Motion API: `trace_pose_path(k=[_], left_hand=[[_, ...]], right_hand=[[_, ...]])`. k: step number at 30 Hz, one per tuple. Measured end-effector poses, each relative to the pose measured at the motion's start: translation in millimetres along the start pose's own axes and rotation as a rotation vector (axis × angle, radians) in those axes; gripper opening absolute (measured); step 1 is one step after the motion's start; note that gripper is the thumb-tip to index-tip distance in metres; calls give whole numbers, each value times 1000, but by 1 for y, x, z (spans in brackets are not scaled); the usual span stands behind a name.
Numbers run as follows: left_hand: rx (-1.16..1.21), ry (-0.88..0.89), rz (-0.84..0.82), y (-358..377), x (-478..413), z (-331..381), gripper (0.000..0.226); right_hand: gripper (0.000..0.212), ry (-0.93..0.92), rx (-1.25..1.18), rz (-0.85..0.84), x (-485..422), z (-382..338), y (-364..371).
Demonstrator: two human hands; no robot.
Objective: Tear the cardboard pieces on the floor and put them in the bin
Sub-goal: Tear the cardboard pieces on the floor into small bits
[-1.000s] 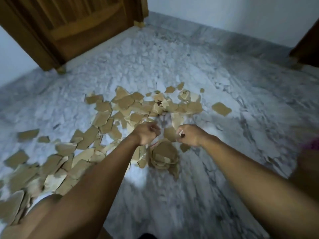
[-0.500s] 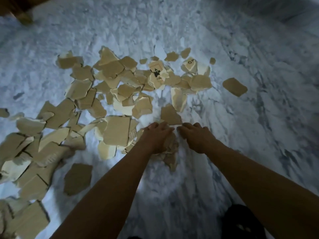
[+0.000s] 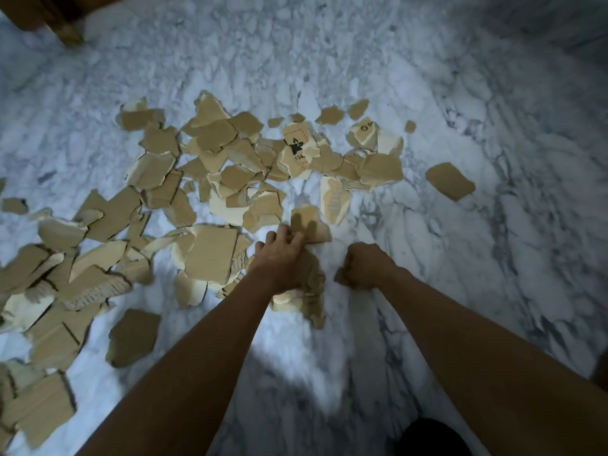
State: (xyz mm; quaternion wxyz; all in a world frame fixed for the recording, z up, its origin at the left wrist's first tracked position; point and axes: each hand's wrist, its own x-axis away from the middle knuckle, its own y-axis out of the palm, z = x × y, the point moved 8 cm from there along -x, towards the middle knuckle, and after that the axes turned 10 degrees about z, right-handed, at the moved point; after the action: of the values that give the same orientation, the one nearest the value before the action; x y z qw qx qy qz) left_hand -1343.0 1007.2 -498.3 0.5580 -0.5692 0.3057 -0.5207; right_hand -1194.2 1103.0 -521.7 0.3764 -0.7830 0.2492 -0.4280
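Observation:
Several torn brown cardboard pieces (image 3: 210, 258) lie scattered over the marble floor, thickest at the left and centre. My left hand (image 3: 279, 255) is closed over a crumpled stack of cardboard pieces (image 3: 311, 291), and its fingertips touch another piece (image 3: 311, 222) just beyond. My right hand (image 3: 365, 264) is a fist a little to the right, apart from the left hand. A small cardboard scrap (image 3: 339, 278) sticks out at its thumb side. One printed piece (image 3: 296, 143) lies farther out.
A lone cardboard piece (image 3: 450, 181) lies off to the right on bare marble floor (image 3: 493, 110). A wooden door frame corner (image 3: 42, 18) is at the top left. A dark round object (image 3: 434, 437) shows at the bottom edge between my arms.
The view has dropped from the room down to the floor. My hands, close together half a second ago, have drawn apart, the right one moving right as a fist.

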Motion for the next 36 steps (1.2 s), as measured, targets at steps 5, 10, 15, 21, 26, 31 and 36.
trace_pose_path(k=[5,10,15,21,26,31,36], left_hand=[[89,25,114,-16,6,9,88],[59,-88,109,-50,1,-18,48],[364,-268,147,-71,11,-72,38],[688,-211,154,-61,29,-89,27],[660,-239,155,-44,35,-108,33],[571,-238,201,-54,33,-119,40],[523,-313,153,-60,33,-137,15]], right_hand=[[17,34,-543,364,-26,-16,-71],[27,-50,-430,294,-57,-43,-86],[41,-23,-52,92,-56,-70,-58],[66,54,138,183,-57,-84,-25],[74,-8,179,318,-59,-89,-24],[58,-231,-354,464,-38,-103,-24],[26,-187,-105,227,-40,-76,-41]])
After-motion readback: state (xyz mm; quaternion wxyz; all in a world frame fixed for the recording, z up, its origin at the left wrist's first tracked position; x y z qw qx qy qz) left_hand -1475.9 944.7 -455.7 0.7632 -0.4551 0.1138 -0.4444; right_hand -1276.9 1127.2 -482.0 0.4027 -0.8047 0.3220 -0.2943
